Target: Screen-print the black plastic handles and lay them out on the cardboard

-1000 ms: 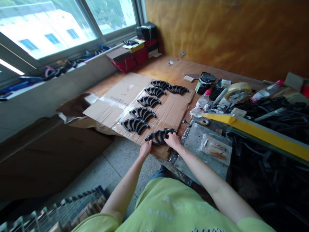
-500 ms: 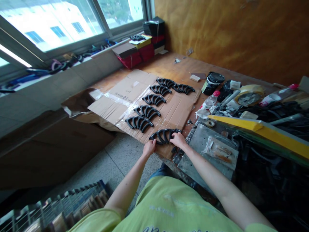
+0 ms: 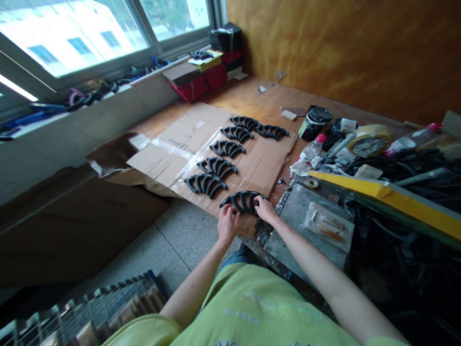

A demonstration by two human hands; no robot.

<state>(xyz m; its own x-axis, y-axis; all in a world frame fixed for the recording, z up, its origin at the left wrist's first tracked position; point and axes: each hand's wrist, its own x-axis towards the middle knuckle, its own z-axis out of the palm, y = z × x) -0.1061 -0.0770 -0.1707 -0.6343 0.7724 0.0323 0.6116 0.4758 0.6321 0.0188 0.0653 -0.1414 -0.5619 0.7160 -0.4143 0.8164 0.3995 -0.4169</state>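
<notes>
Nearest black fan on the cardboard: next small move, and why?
Likely the left hand nudging the nearest black fan gently inward while the right hand steadies it: the hands are at its opposite ends, and gaps show along its lower side.

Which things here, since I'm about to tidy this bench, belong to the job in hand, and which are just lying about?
Likely in the job:
nearest black fan-shaped row, left hand by one end, right hand at the other
other black rows
cardboard beneath

Apparently just lying about:
black tub
nearer red-capped bottle
red bundles
</notes>
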